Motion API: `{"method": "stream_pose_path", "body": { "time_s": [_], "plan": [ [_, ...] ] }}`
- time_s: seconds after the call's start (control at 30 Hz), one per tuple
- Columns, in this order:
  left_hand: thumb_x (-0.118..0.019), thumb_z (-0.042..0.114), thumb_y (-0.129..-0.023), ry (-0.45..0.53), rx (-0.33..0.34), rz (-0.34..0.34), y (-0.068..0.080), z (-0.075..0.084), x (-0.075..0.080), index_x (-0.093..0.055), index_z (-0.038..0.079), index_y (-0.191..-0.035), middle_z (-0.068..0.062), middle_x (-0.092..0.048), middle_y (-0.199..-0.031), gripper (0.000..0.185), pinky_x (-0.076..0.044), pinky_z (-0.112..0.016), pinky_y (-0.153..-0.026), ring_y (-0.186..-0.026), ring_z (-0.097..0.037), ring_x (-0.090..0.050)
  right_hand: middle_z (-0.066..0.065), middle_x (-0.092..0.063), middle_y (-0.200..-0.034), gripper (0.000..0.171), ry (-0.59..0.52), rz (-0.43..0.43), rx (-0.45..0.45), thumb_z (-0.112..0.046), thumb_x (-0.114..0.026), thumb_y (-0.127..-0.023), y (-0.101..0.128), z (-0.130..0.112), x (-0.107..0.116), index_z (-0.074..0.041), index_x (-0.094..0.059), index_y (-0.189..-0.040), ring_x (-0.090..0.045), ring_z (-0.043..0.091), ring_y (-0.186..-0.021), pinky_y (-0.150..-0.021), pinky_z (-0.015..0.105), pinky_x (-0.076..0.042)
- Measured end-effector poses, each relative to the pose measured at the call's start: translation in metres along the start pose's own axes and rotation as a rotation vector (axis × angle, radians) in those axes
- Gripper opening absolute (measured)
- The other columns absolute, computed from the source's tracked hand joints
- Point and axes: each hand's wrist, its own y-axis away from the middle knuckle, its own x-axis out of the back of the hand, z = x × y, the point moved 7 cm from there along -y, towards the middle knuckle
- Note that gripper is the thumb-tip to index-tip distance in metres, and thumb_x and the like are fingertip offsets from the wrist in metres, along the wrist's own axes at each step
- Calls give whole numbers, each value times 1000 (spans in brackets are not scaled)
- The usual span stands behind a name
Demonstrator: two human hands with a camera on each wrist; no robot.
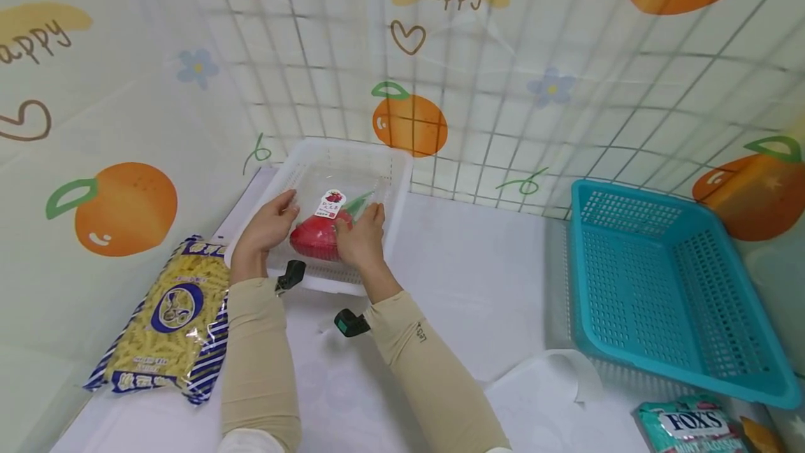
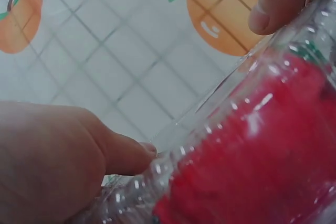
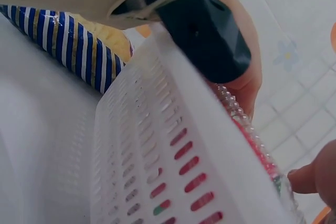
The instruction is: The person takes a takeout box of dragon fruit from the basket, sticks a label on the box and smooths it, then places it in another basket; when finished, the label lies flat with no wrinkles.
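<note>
A clear plastic fruit box (image 1: 317, 236) with red fruit and a bit of green inside is held in or over a white slotted basket (image 1: 333, 286). Its lid bears a white label (image 1: 330, 203) with a red fruit picture. My left hand (image 1: 264, 226) grips the box's left side, the thumb (image 2: 136, 153) lying on its ridged edge in the left wrist view. On the opposite side my right hand (image 1: 363, 238) holds the box, its thumb (image 3: 307, 179) at the edge in the right wrist view. Fingers beneath the box are hidden.
Left of the basket lies a yellow pasta bag (image 1: 176, 313) with blue stripes. A turquoise basket (image 1: 585, 299) stands at the right, with a green FOX'S candy bag (image 1: 688, 425) in front of it. A white curved strip (image 1: 544, 376) lies near the front. A patterned sheet over wire grid (image 1: 478, 89) rises behind.
</note>
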Motion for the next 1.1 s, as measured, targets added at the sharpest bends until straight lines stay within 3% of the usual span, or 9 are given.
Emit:
{"method": "stream_pose_path", "body": {
  "time_s": [0.2,0.83,1.1],
  "plan": [
    [-38,24,-110,-5,20,-17,1,-3,-1,-16,17,-165,-16,-17,-171,60,-18,-67,-122,-158,-40,-15,22,-8,-170,85,2,-3,-6,-27,-60,-101,0,0,-2,6,-10,-161,-26,44,-152,-123,52,-30],
    [-37,17,-109,-91,-5,-19,0,-4,0,-17,12,-165,-23,-21,-168,60,-19,-63,-124,-157,-42,-17,24,-10,-169,86,40,-10,4,-30,-60,-100,-1,0,-6,9,-12,-160,-29,47,-150,-122,53,-32],
    [-34,18,-110,-104,4,-42,-2,-2,-5,-14,11,-165,-23,-19,-168,59,-21,-62,-124,-157,-42,-17,21,-9,-169,87,69,-29,-31,-32,-60,-100,-2,2,-6,6,-10,-161,-29,44,-151,-122,51,-32]
  ]
}}
